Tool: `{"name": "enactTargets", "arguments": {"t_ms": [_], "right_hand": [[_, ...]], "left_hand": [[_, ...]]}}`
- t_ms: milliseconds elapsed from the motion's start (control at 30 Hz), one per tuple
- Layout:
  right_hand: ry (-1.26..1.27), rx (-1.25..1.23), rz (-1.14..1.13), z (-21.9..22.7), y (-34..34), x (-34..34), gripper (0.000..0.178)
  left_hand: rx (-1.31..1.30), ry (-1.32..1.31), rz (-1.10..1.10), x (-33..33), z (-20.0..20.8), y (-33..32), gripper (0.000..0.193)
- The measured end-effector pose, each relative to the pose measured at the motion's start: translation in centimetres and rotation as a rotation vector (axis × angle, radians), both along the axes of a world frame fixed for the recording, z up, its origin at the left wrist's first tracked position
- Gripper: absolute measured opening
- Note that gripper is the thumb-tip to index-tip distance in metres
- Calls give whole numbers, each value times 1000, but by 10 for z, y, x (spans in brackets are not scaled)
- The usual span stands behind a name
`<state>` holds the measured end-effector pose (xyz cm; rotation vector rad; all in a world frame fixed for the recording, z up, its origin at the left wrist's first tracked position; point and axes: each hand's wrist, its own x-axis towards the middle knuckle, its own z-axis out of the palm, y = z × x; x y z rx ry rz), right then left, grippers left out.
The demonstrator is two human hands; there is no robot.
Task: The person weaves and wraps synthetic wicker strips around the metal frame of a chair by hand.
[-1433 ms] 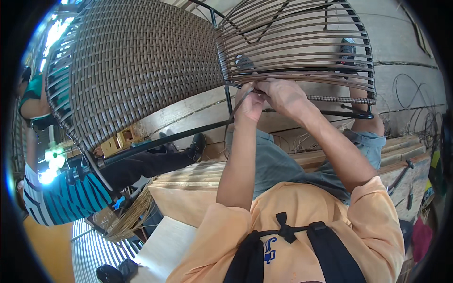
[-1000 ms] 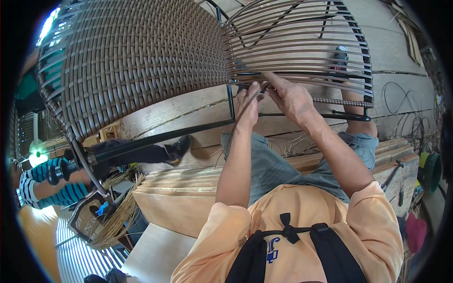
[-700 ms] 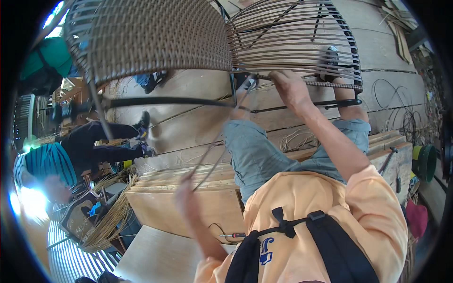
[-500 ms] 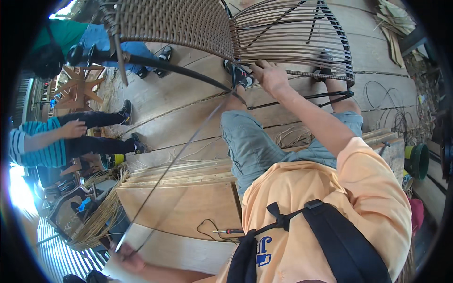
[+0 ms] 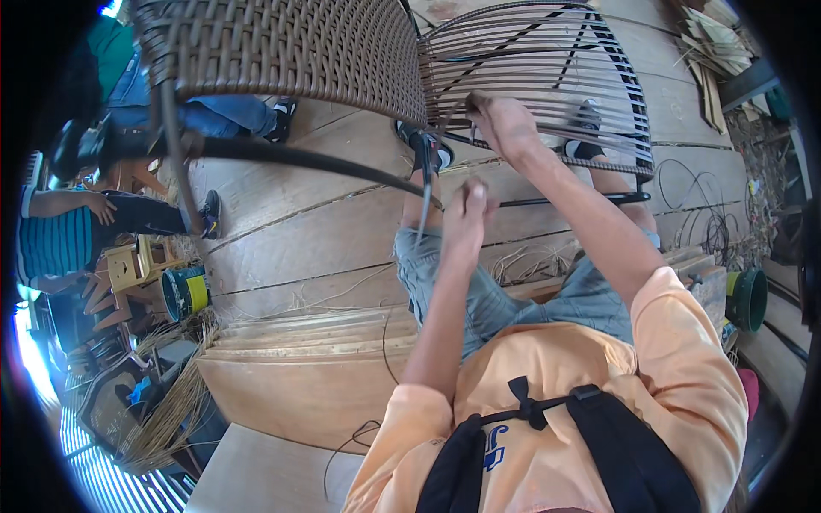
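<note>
In front of me a chair frame has a closely woven brown wicker back and a seat of spaced brown strands. My right hand is at the seat's near edge, beside the corner where seat and back meet. Its fingers are closed on a brown weaving strand, which loops down to the left. Lower and closer to me, my left hand is closed below the seat edge, slightly blurred; what it grips is hidden. A dark curved chair leg reaches left from the seat corner.
Stacked boards lie at my near left, beside a bundle of dry strips. A dark bucket with a yellow band stands left; a green bucket stands right. A person in a striped shirt is at the left. Loose strands litter the floor.
My left hand has come from the far lower left, where it held the strand stretched, up close to my right hand. The strand hangs slack. My right hand has risen slightly; the chair has shifted.
</note>
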<state>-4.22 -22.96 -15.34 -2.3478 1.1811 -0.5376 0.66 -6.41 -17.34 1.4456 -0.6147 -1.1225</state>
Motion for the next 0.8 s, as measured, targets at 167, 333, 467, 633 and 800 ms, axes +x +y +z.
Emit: {"name": "enactTargets", "arguments": {"t_ms": [167,333,467,633,800], "right_hand": [[-163,52,-59,-4,-18,-4,15],[-329,29,-131,0,-13,-28,12],[-292,59,-204,2,12,-84,8],[-131,-58,68,16,19,-90,13],[239,-62,73,14,5,-104,13]], "left_hand": [[-146,465,266,12,-30,-83,23],[-74,322,221,25,-37,-92,17],[-2,140,267,17,-26,-100,11],[81,28,340,13,-17,-104,7],[104,45,378,11,-24,-109,7]]}}
